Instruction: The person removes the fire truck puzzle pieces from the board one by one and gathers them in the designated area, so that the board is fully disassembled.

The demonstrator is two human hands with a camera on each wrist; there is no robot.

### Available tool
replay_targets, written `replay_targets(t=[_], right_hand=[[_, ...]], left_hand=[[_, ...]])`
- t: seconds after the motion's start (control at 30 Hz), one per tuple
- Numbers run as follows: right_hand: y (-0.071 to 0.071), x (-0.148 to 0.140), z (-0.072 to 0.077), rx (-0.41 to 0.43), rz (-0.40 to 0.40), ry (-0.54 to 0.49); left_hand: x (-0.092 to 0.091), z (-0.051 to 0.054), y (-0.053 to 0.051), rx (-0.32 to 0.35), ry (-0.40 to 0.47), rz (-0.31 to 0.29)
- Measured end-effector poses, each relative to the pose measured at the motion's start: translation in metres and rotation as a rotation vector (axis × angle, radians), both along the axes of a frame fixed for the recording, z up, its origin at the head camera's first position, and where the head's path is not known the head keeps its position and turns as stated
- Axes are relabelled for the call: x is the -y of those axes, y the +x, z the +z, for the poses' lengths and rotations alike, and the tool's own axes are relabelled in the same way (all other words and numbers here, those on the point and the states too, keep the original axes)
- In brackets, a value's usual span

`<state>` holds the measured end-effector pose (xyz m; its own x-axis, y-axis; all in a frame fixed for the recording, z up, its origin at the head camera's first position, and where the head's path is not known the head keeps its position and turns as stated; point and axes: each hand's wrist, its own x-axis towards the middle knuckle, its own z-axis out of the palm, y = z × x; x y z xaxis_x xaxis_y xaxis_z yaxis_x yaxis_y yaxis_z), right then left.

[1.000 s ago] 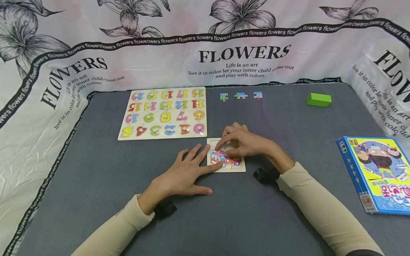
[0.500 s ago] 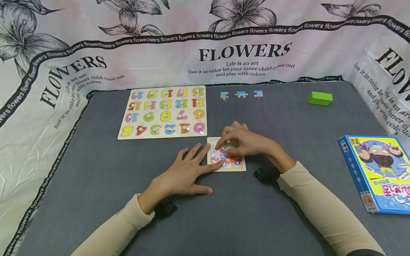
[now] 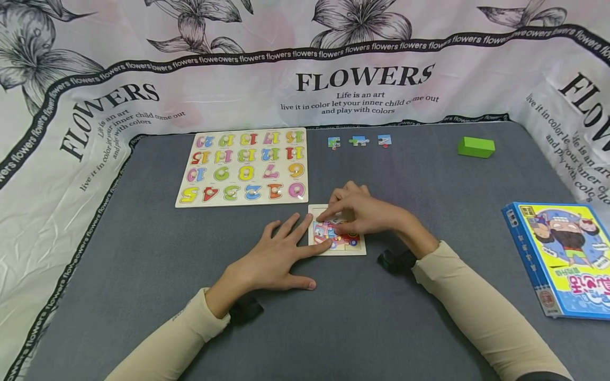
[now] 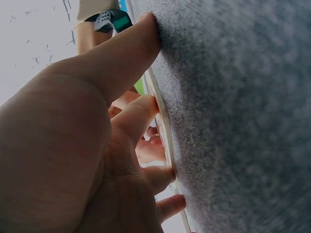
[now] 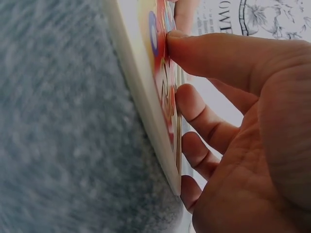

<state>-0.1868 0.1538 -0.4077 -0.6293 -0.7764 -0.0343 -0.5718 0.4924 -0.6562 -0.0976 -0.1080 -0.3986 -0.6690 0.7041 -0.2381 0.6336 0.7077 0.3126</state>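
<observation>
A small jigsaw puzzle [image 3: 337, 244] with a pink and red vehicle picture in a pale wooden frame lies mid-table. My left hand [image 3: 267, 259] is spread flat beside it, index fingertip on the picture and another fingertip at the frame's left edge. Its thumb rests on the cloth. My right hand [image 3: 363, 210] reaches over the puzzle's upper part, fingers bent, thumb and index finger about a puzzle piece mostly hidden beneath them. In the right wrist view, the thumb [image 5: 214, 53] presses on the picture, and the other fingertips are at the frame's edge.
Behind the puzzle stand three loose puzzle pieces [image 3: 359, 141] in a row. A number board [image 3: 238, 166] lies back left, a green block [image 3: 476, 147] back right. The blue and yellow box [image 3: 567, 254] is on the right. Flower-printed sheeting [image 3: 362, 90] borders the grey cloth [image 3: 381, 328].
My right index fingertip has shifted slightly left and away over the puzzle. The left hand and the loose pieces stay where they were.
</observation>
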Motion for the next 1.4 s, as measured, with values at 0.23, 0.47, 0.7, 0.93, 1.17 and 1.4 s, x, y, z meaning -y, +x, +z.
replay_targets(t=[0.23, 0.47, 0.7, 0.93, 1.17, 1.4], right_hand=[[0.0014, 0.0016, 0.0006, 0.002, 0.001, 0.006], [0.0010, 0.0023, 0.0002, -0.003, 0.019, -0.023], [0.0007, 0.0034, 0.0028, -0.018, 0.032, -0.026], [0.0033, 0.0074, 0.0023, -0.061, 0.039, -0.036], [0.0054, 0.0093, 0.0016, -0.095, 0.035, -0.042], [0.0042, 0.0097, 0.0001, -0.099, 0.033, -0.017]], left_hand=[[0.0001, -0.0010, -0.0007, 0.007, 0.008, 0.003], [0.0001, -0.0007, -0.0009, -0.001, 0.017, 0.005], [-0.0001, -0.0012, -0.0015, -0.007, 0.015, 0.007], [0.0006, -0.0025, -0.0012, -0.003, 0.016, 0.004], [0.0005, -0.0026, -0.0008, 0.000, 0.020, 0.000], [0.0002, -0.0027, -0.0008, -0.004, 0.018, -0.003]])
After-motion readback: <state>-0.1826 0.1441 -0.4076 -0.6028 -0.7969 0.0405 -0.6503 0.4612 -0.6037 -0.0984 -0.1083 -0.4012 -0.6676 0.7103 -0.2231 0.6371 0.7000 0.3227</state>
